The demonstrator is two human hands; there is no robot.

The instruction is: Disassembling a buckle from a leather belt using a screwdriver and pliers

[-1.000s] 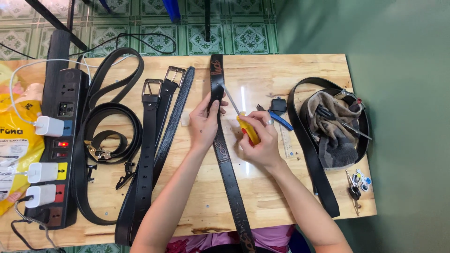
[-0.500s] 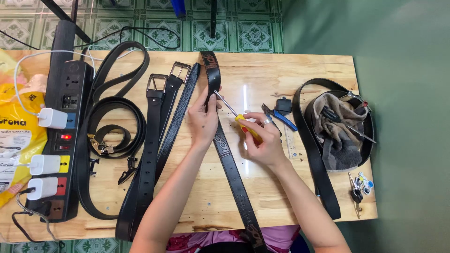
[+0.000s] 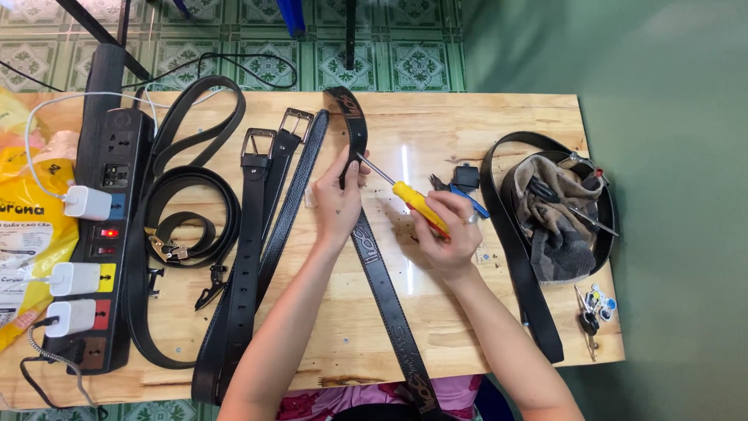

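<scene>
While the left hand point(image 3: 336, 204) pinches the black belt point(image 3: 372, 257) against the table point(image 3: 436, 312), the right hand point(image 3: 448, 234) has its fingers wrapped around a yellow screwdriver point(image 3: 418, 204).

Black embossed belt point(image 3: 378, 265) lies lengthwise, flat on tabletop point(image 3: 436, 312); yellow-handled screwdriver point(image 3: 413, 199) angled, metal tip touching belt's far end.

A single head-worn camera looks almost straight down from above the person onto a wooden table point(image 3: 467, 125), near enough that the tabletop fills most of the frame. The person's side of the table lies at the bottom edge, where both forearms enter, and the far edge sits near the top with a strip of patterned tiled floor point(image 3: 234, 39) beyond it. With only this one view, nothing is shared with another.
</scene>
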